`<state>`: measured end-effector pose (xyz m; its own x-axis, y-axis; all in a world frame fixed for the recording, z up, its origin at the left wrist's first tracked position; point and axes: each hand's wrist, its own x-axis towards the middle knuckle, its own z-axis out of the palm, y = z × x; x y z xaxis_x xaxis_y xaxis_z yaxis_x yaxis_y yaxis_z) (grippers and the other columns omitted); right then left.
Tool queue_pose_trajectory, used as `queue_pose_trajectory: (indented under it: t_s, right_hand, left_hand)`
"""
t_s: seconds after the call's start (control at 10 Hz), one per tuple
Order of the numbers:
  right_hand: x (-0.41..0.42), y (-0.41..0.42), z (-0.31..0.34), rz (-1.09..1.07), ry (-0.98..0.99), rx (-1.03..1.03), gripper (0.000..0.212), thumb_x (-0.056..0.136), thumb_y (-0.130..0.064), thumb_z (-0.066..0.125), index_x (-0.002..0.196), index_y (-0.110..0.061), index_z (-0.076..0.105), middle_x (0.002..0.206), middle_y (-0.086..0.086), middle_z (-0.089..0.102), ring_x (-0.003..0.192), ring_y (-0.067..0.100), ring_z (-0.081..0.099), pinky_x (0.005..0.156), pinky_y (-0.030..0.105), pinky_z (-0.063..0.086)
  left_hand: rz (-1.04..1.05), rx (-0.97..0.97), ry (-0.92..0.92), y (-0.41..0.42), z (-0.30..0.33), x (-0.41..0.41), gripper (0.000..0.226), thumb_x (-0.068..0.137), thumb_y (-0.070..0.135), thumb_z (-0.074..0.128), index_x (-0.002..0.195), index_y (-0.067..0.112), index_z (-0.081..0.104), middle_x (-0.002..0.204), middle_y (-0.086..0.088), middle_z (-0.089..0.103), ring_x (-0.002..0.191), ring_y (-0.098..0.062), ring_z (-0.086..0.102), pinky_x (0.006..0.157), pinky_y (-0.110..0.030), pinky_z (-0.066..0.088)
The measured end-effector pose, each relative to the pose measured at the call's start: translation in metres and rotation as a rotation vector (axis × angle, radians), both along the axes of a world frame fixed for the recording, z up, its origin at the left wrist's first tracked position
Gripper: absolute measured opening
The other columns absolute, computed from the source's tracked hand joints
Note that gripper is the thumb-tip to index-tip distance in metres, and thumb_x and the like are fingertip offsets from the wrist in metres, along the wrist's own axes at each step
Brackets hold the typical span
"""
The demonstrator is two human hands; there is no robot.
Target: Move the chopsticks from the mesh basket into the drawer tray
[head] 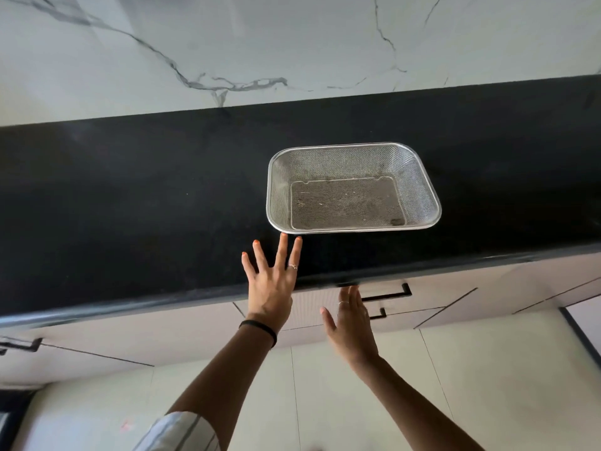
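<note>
A rectangular steel mesh basket (353, 157) stands on the black countertop (146, 206), right of centre. Nothing lies inside it; no chopsticks are in view. My left hand (271, 281) hovers flat over the counter's front edge, fingers spread, fingertips just short of the basket's near left corner. My right hand (351, 323) is lower, in front of the pale drawer front (312, 307) under the counter, palm turned left and fingers pointing up, holding nothing. The drawer is closed, so its tray is hidden.
A white marble-look wall (292, 43) rises behind the counter. Black bar handles (390, 295) sit on the drawer fronts right of my right hand; another handle (22, 346) is at far left. Pale floor tiles (487, 385) lie below.
</note>
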<state>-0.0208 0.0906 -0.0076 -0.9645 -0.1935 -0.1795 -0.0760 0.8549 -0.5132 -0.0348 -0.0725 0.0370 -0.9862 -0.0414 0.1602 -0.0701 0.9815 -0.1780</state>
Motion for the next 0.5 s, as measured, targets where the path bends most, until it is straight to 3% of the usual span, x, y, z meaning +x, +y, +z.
queue_pose_trajectory:
  t_s: [0.1,0.2,0.3,0.4,0.5]
  right_hand:
    - [-0.007,0.0,0.0,0.036,-0.028,0.017,0.069,0.098,-0.04,0.038,0.148,-0.002,0.011,0.157,0.021,0.007,0.147,0.029,0.003,0.119,0.034,0.008]
    - [-0.01,0.003,0.007,0.073,-0.1,0.02,0.073,0.097,-0.038,0.041,0.149,-0.003,0.003,0.158,0.019,-0.001,0.147,0.028,-0.001,0.118,0.035,0.008]
    - [-0.009,0.011,0.027,0.107,-0.103,0.034,0.069,0.096,-0.03,0.045,0.15,-0.007,0.007,0.159,0.018,0.003,0.145,0.028,0.019,0.112,0.035,0.028]
    - [-0.012,0.023,0.054,0.156,-0.097,0.072,0.054,0.094,-0.014,0.044,0.146,-0.017,0.03,0.141,0.014,0.048,0.123,0.026,0.052,0.092,0.032,0.045]
    - [-0.003,0.028,0.084,0.296,-0.069,0.005,0.054,0.089,0.002,0.043,0.136,-0.025,0.048,0.125,0.001,0.062,0.108,0.019,0.062,0.082,0.024,0.052]
  left_hand:
    - [-0.05,0.032,0.045,-0.001,0.0,0.0,0.092,0.066,-0.004,0.064,0.15,0.015,0.033,0.15,-0.015,0.043,0.121,-0.061,0.044,0.094,-0.072,0.036]
    - [-0.048,0.015,-0.019,-0.002,-0.002,-0.001,0.094,0.068,-0.002,0.066,0.151,0.016,0.026,0.152,-0.014,0.04,0.125,-0.06,0.042,0.096,-0.072,0.035]
    - [-0.009,0.057,-0.103,-0.001,0.005,0.001,0.107,0.07,0.011,0.079,0.156,0.019,0.015,0.16,-0.012,0.026,0.133,-0.058,0.032,0.103,-0.069,0.03]
    - [-0.001,0.068,-0.237,0.001,0.023,0.004,0.112,0.086,0.043,0.069,0.151,0.022,-0.021,0.164,-0.008,-0.013,0.145,-0.052,0.003,0.114,-0.063,0.014]
    - [-0.063,0.12,-0.329,0.001,0.043,0.019,0.104,0.089,0.059,0.057,0.155,0.02,-0.013,0.163,-0.009,-0.014,0.148,-0.045,-0.002,0.116,-0.06,0.006]
